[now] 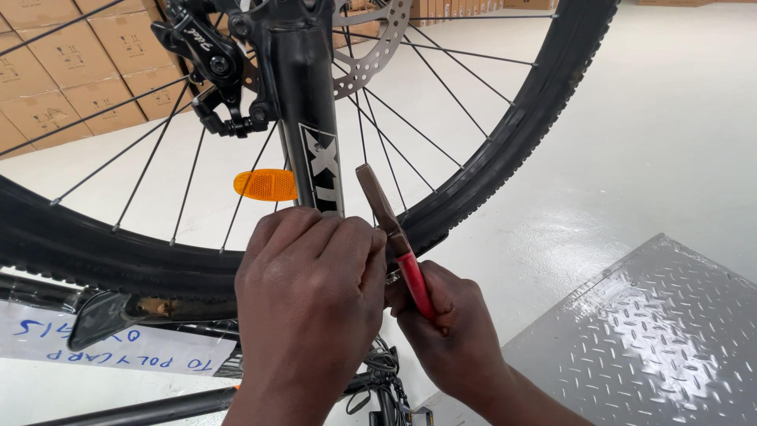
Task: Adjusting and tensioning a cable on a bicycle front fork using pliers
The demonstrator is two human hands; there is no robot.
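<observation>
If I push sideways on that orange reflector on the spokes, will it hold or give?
The orange reflector looks like thin plastic, so probably light and somewhat brittle. It sits on slim spokes, so it may slide or twist under a push. The left hand is nearest.

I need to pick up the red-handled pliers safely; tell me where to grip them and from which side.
Grip the red-handled pliers by the red plastic handles, low down where the right hand already wraps them, coming from the right. Their brownish metal jaws point up toward the spoked bicycle wheel, and the left hand crowds the other side.

Head camera, looking down, close to wheel (pixel 505 158)
</observation>
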